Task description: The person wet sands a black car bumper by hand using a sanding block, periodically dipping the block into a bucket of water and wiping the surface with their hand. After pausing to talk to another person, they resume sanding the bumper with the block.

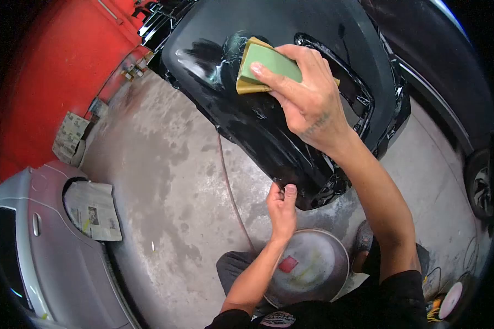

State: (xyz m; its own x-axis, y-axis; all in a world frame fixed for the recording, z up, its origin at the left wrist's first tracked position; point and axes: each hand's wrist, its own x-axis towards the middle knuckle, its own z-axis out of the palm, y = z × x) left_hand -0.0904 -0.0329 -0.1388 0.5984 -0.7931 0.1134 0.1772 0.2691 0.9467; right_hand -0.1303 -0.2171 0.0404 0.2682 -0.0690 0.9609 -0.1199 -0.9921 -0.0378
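A black car bumper (291, 22) takes up the upper middle of the view, its surface dull at the top and wet and glossy lower down. My right hand (313, 101) grips a pale green sanding block (271, 61) with yellow sandpaper (246, 86) wrapped round it. The block overlaps the bumper's face beside a long opening, with whitish wet streaks around it. At the bumper's lower edge, my left hand (282, 214) holds on with the thumb in front and the fingers partly hidden behind.
Below my left hand stands a round basin (340, 263) with a red pad (288, 264) in it. A thin hose (225, 175) crosses the concrete floor. To the left is a silver car (60, 236) with newspaper (96, 211) at its wheel arch; a dark car (444, 71) stands right.
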